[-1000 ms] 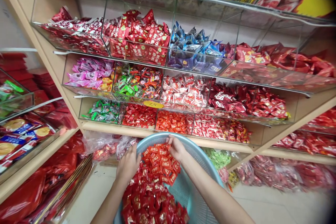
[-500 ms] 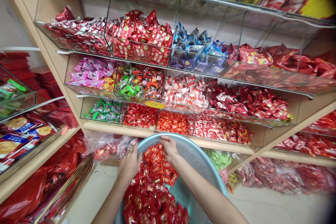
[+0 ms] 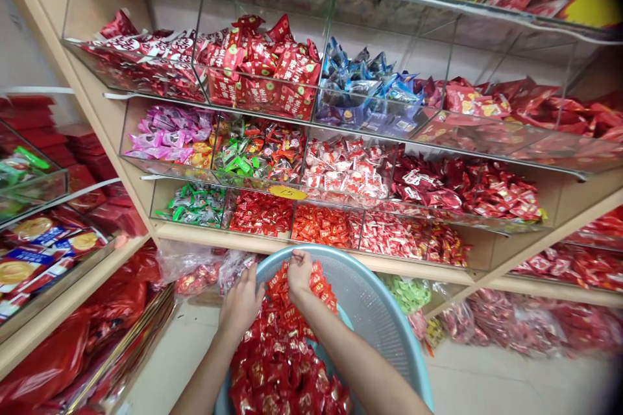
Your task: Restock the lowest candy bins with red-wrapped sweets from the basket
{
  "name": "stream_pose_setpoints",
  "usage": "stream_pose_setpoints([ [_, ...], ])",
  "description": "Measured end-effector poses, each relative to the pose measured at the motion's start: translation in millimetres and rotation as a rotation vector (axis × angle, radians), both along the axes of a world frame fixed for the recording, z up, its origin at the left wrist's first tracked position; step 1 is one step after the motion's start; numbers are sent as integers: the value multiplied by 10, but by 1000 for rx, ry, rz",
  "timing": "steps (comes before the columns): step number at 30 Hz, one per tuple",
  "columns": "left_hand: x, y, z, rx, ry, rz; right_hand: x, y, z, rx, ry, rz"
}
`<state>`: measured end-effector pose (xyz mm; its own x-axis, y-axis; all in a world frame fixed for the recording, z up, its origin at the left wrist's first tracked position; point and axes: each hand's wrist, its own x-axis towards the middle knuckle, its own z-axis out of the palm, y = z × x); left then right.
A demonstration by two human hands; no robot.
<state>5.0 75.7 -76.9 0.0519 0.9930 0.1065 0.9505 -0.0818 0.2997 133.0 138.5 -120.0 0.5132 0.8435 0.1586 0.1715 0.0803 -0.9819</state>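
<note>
A round light-blue plastic basket (image 3: 396, 301) holds two kinds of wrapped candy. Dark red shiny candies (image 3: 287, 376) fill its near part, and orange-red candy packets (image 3: 324, 285) with pale lettering lie toward the far side. My left hand (image 3: 241, 301) is on the basket's left rim, its thumb on the inner side and its fingers over the edge. Above the orange-red packets, my right hand (image 3: 299, 275) has its fingers curled into a pinch. What they hold, if anything, is hidden.
Close behind the basket stands a wooden shelf (image 3: 219, 237) with clear bins of wrapped candy, including orange ones (image 3: 318, 225). A yellow price tag (image 3: 288, 192) hangs above them. Bagged candies (image 3: 197, 279) lie below the shelf, and red packages (image 3: 117, 311) are at left.
My right hand has moved left over the orange-red packets, and its fingers have curled in. The basket's right side has shifted slightly right. My left hand stays at the rim.
</note>
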Motion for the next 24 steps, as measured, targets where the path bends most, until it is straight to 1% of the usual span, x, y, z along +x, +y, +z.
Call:
stream_pose_setpoints([
  [2, 2, 2, 11, -14, -4, 4, 2, -23, -15, -19, -65, -41],
  [3, 3, 3, 16, -20, -3, 6, 8, -34, -18, -16, -100, -39],
  [6, 2, 7, 21, -20, 5, 0, 52, -68, -20, 14, -174, 10],
  [10, -2, 11, 3, -12, 14, -10, 150, -107, 1, 56, -208, 79],
  [13, -5, 11, -11, -1, 6, -4, 243, -119, 91, 103, -228, 97],
  [15, -6, 10, -10, -5, -1, -1, 343, -96, 204, 142, -247, 112],
  [18, -2, 5, 10, -26, -5, 1, 617, 32, 426, 219, -349, 129],
  [20, 3, 1, 25, -34, -2, 6, 888, 183, 560, 230, -508, 164],
  [22, 6, -1, 31, -37, 3, 12, 1186, 363, 646, 156, -719, 241],
  [24, 6, -1, 24, -36, 3, 14, 1448, 535, 673, -42, -963, 389],
])
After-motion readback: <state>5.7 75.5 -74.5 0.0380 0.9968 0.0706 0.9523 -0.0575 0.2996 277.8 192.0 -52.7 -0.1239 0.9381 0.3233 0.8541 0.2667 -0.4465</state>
